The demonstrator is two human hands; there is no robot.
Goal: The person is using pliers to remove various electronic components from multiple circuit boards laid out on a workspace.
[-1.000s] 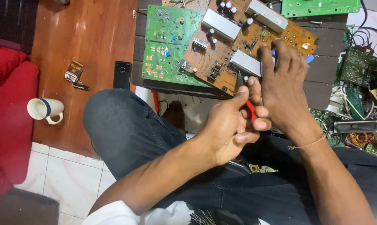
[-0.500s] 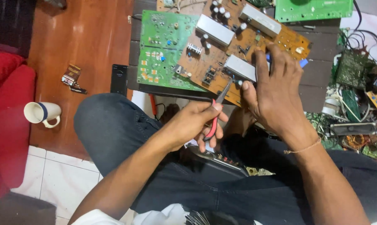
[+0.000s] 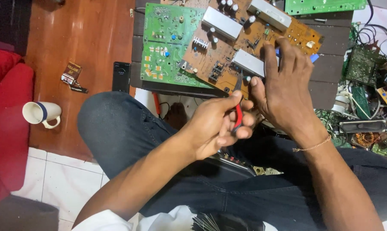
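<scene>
Gripping red-handled pliers (image 3: 237,113), left hand (image 3: 215,126) fingers closed round handles; tool axis upright, tip at brown circuit board (image 3: 227,55) near edge, just beside right hand (image 3: 283,92), fingers spread, pressing board on bench (image 3: 326,72).

Home floor used as makeshift electronics repair spot. Evidence: brown circuit board (image 3: 245,47) and green circuit board (image 3: 168,40) laid on low dark slatted bench (image 3: 326,79); heap of scrap boards and wires (image 3: 364,102) at right; red-handled pliers (image 3: 237,112) in use. Domestic signs: red cushioned seat (image 3: 7,124), white mug (image 3: 41,114) and dark phone (image 3: 121,76) on wooden floor (image 3: 82,42), white tiles (image 3: 52,175) beside it.
</scene>
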